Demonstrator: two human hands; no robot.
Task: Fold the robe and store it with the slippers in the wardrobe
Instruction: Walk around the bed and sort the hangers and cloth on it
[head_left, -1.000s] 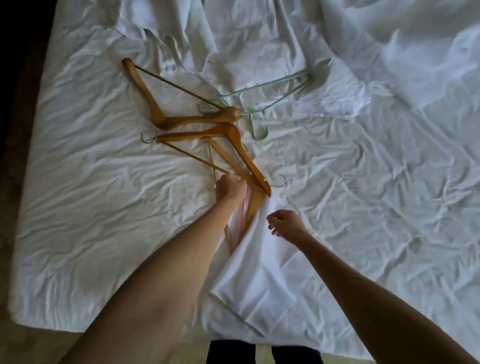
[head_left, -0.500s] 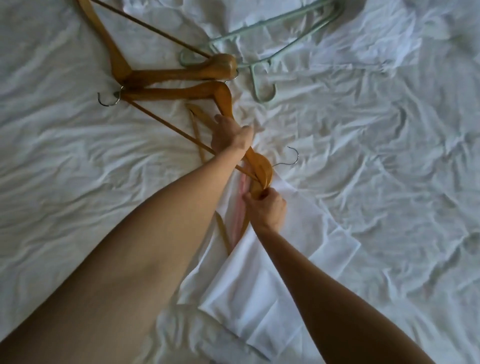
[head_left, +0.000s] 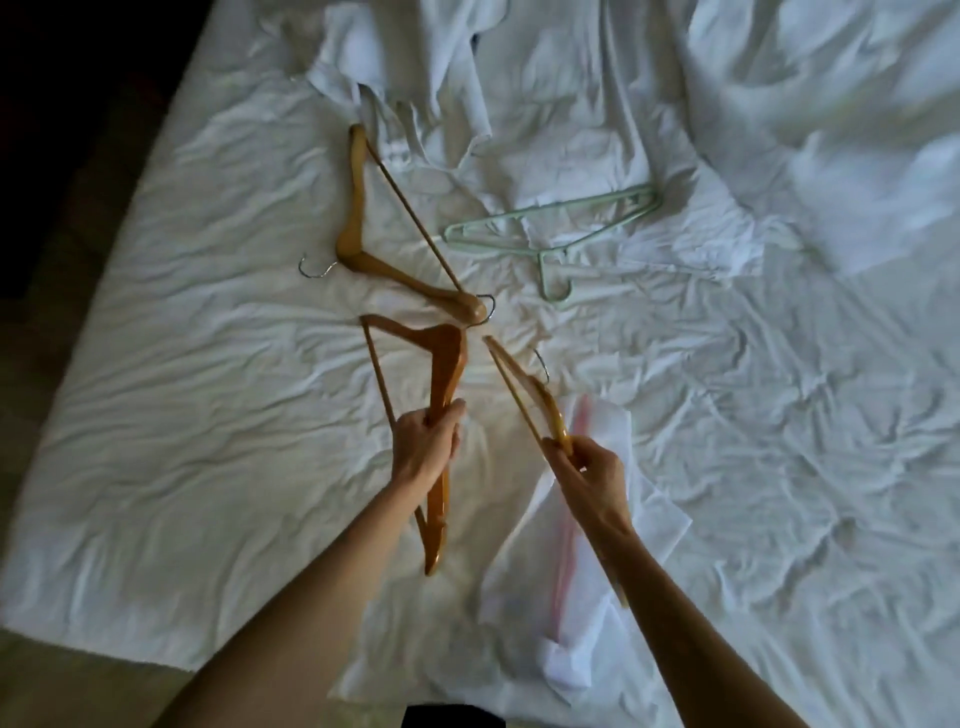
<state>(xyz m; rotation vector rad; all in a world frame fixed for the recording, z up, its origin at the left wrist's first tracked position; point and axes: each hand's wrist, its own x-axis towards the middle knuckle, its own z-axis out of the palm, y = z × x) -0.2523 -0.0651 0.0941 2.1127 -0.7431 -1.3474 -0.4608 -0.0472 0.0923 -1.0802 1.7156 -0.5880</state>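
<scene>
1. While the white garment still lies spread and unfolded on the bed, each hand has hold of a wooden hanger rather than cloth.
2. The left hand is curled round one arm of a wooden hanger, just left of the garment, with the hanger's far end pointing up the bed.
3. The right hand pinches the near end of a second wooden hanger, which is lifted over the garment's upper edge; its fingers are closed on the wood.
4. The garment, which I take to be the robe, though it may be another white cloth, lies under the right forearm at the near edge of the bed, with a pink strip along it.
5. A third wooden hanger lies beyond the garment, farther up the bed, and a pale green hanger lies to that one's right, both loose on the sheet.
6. More white cloth is bunched beyond the hangers; I cannot tell whether it is bedding or clothing.
7. By my reading the task is at an early stage: the hangers are being cleared, no fold is made, and neither slippers nor wardrobe are in view, so folding and storing are all left.
</scene>
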